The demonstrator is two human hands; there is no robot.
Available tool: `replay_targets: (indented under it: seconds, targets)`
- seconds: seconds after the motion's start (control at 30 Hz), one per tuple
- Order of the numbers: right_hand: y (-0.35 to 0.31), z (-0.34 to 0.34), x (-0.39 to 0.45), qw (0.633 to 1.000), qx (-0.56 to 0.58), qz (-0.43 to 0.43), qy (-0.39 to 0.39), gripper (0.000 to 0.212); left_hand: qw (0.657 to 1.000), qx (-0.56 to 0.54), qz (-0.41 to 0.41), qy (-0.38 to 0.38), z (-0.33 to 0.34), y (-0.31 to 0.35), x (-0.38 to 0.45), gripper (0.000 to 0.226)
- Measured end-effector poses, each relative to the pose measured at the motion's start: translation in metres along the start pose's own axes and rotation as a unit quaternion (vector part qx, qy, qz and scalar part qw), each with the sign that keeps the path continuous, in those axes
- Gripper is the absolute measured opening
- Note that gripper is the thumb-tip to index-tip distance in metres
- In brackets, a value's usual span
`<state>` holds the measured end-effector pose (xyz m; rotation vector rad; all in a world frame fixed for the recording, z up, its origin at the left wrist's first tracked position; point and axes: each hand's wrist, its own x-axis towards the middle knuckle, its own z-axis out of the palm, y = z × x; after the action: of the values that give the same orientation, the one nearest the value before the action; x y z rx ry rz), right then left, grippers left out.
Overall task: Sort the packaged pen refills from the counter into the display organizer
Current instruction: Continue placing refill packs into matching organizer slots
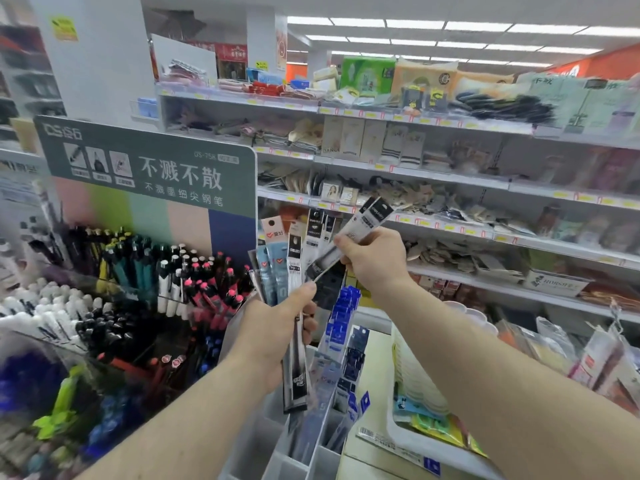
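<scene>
My left hand (pixel 277 327) grips a fanned bunch of packaged pen refills (pixel 294 251), black, grey and light blue packs, held upright at chest height. My right hand (pixel 372 259) pinches one grey-and-black refill pack (pixel 360 230), tilted up to the right, its lower end still touching the bunch. Below both hands stands the grey display organizer (pixel 277 452) with narrow compartments. Blue refill packs (pixel 341 317) stand in its far compartments.
A pen display rack (pixel 138 289) with a green sign fills the left side. Store shelves (pixel 450 174) full of goods run behind and to the right. A white basket (pixel 415 403) with small packets sits on the counter at lower right.
</scene>
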<state>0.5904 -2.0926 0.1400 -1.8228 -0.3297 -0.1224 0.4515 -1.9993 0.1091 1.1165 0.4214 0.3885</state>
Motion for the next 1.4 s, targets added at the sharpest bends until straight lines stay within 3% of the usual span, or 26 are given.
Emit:
replay_targets:
  seconds: [0.2, 0.33, 0.6, 0.77, 0.87, 0.97, 1.03, 1.2, 1.4]
  targets:
    - [-0.001, 0.015, 0.021, 0.991, -0.122, -0.055, -0.009, 0.028, 1.000, 0.005, 0.000, -0.009, 0.000, 0.000, 0.000, 0.011]
    - [0.005, 0.029, 0.029, 0.979, -0.180, -0.074, -0.060, 0.020, 1.000, 0.009, 0.013, -0.011, -0.001, -0.002, 0.002, 0.011]
    - [0.018, 0.054, 0.036, 0.931, -0.335, -0.045, -0.137, 0.034, 1.000, 0.001, 0.015, -0.019, -0.001, -0.005, 0.003, 0.003]
    - [-0.001, 0.045, 0.037, 0.912, -0.354, -0.006, -0.205, 0.037, 1.000, -0.010, 0.013, -0.018, -0.001, -0.005, 0.003, 0.005]
    - [-0.015, 0.028, 0.037, 0.919, -0.307, 0.019, -0.249, 0.033, 1.000, -0.013, 0.010, -0.020, -0.002, -0.006, 0.005, 0.007]
    - [-0.017, 0.010, 0.048, 0.959, -0.230, 0.021, -0.165, 0.011, 1.000, -0.013, 0.010, -0.022, -0.003, -0.007, 0.006, 0.002]
    - [-0.013, 0.005, 0.055, 0.972, -0.198, 0.007, -0.123, 0.019, 1.000, -0.014, 0.007, -0.024, -0.003, -0.008, 0.007, 0.002]
    - [-0.006, 0.020, 0.061, 0.965, -0.225, -0.084, -0.109, 0.005, 1.000, -0.018, 0.003, -0.024, -0.004, -0.009, 0.008, 0.003]
    - [-0.001, 0.039, 0.064, 0.964, -0.229, -0.058, -0.123, 0.006, 1.000, -0.011, 0.007, -0.029, -0.004, -0.010, 0.008, 0.004]
